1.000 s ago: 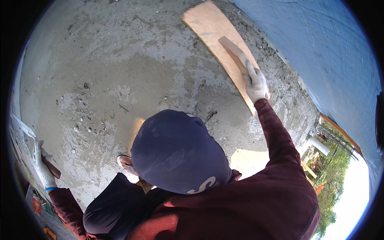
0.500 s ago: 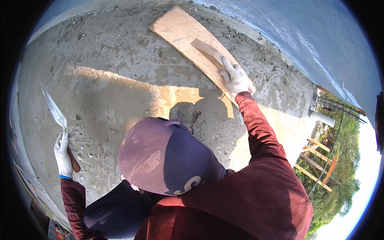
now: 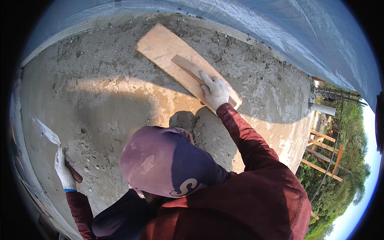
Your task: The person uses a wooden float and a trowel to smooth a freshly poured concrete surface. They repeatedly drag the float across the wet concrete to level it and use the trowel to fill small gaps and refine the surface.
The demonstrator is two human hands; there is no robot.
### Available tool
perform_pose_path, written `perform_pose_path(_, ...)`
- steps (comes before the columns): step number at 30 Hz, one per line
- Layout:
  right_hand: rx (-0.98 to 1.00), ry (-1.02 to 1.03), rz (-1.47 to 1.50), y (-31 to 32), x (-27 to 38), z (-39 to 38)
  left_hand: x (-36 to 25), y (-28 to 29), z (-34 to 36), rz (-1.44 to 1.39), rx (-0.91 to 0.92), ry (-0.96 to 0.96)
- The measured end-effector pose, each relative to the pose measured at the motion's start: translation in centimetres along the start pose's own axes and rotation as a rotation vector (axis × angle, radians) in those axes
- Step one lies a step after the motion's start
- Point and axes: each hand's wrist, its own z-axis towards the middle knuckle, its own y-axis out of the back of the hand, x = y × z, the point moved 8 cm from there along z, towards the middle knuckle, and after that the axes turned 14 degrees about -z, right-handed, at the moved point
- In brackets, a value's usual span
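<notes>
The right hand (image 3: 217, 92), in a white glove, is grasping the float (image 3: 173, 69) by its wooden handle (image 3: 187, 67), the fingers closing over the end nearer the wrist. The float is lying slantwise over the cement (image 3: 116, 60), its wide end pointing up and to the left, well apart from the blue sheet (image 3: 320, 44). Whether the whole board is touching the cement, or only one edge, I cannot tell from here

The left hand (image 3: 64, 171), also gloved, is grasping the trowel (image 3: 48, 131) just below its blade, while the brown butt is jutting out past the palm. The blade is pointing up and away to the left; I cannot tell whether it is touching anything

A dark cap (image 3: 160, 160) is filling the space between the hands and hiding the cement under it. A band of sunlight is running along the float's lower edge

Judging by this, the float is doing the work and the trowel is waiting to one side. The next move is probably calling for even pressure, a flat board and a steady wrist
</notes>
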Motion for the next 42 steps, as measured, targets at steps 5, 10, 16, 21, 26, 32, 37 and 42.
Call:
perform_pose_path(5, 0.106, 0.274, -0.069, 1.5, 14.0, 11.8, -2.7, -12.5, 5.0, -0.059, 0.266, -0.028)
perform_pose_path(10, 0.023, 0.399, -0.138, 1.3, 8.7, 12.8, -3.6, -7.9, 2.8, 0.037, 0.23, -0.126)
perform_pose_path(16, -0.001, 0.324, -0.295, 0.3, -18.3, 7.1, -0.5, 1.0, -2.2, -0.06, -0.014, 0.002)
perform_pose_path(21, 0.031, 0.442, -0.203, -1.1, -1.4, 13.9, -1.5, 5.0, -1.7, -0.142, -0.129, -0.053)
perform_pose_path(26, 0.107, 0.54, -0.251, 0.9, 21.1, 25.2, -5.2, -2.4, 2.5, -0.351, -0.098, -0.104)
perform_pose_path(32, 0.004, 0.637, -0.102, 0.1, 20.1, 24.3, -5.6, -1.6, 1.9, -0.35, -0.02, -0.175)
perform_pose_path(37, 0.093, 0.61, -0.243, -0.9, 1.8, 16.3, -2.2, 8.6, -6.5, -0.352, -0.271, -0.127)
perform_pose_path(42, 0.118, 0.717, -0.212, -1.9, 23.2, 21.9, -1.4, 15.0, -11.3, -0.534, -0.623, -0.098)
